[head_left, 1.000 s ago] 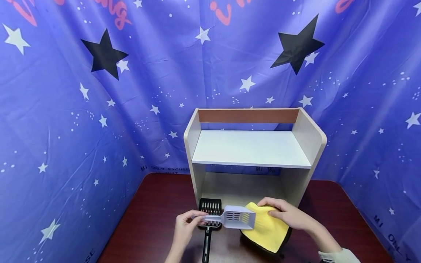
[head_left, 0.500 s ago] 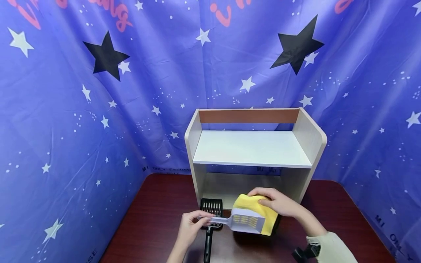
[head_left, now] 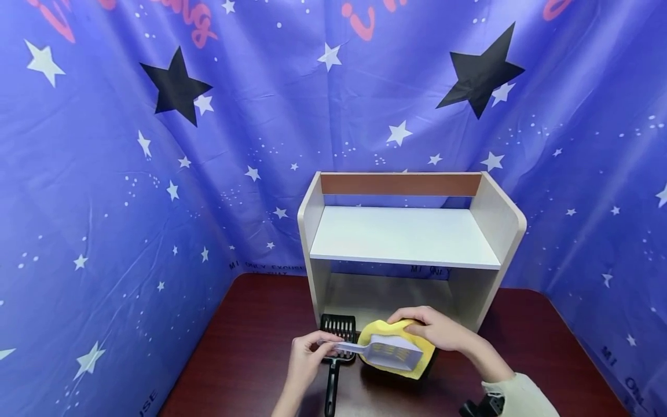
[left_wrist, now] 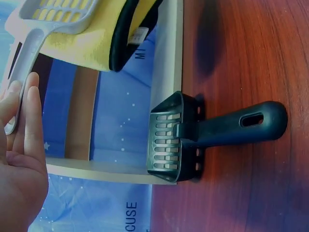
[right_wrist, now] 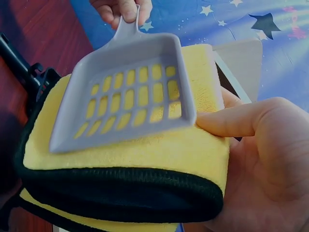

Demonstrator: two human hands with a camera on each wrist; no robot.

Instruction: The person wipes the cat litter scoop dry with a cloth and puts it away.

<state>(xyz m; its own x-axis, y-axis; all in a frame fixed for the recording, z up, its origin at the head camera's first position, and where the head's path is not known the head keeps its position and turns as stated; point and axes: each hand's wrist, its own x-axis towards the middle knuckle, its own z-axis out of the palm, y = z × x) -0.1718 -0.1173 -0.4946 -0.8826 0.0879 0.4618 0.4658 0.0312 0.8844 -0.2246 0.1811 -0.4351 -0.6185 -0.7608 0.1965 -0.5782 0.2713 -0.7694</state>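
My left hand [head_left: 306, 360] pinches the handle end of a pale grey litter scoop [head_left: 394, 353], its slotted head pointing right. Behind the scoop head is a folded yellow cloth [right_wrist: 203, 72] with dark edging, and yellow shows through the slots. My right hand [head_left: 435, 329] grips that cloth from its right side, thumb on the near face; in the right wrist view the thumb tip is at the scoop's corner. A second litter scoop, black [left_wrist: 166, 140], lies on the table beside my left hand, its handle toward me.
A pale two-tier shelf [head_left: 406, 237] stands on the dark red table [head_left: 245, 341] just beyond my hands. Blue star-printed curtain [head_left: 250, 116] hangs behind and at both sides. A black wrist device [head_left: 482, 406] sits at the right sleeve.
My right hand has brought the cloth leftward, behind the scoop head. The pale scoop has shifted right and tilted slightly. The black scoop stays put on the table.
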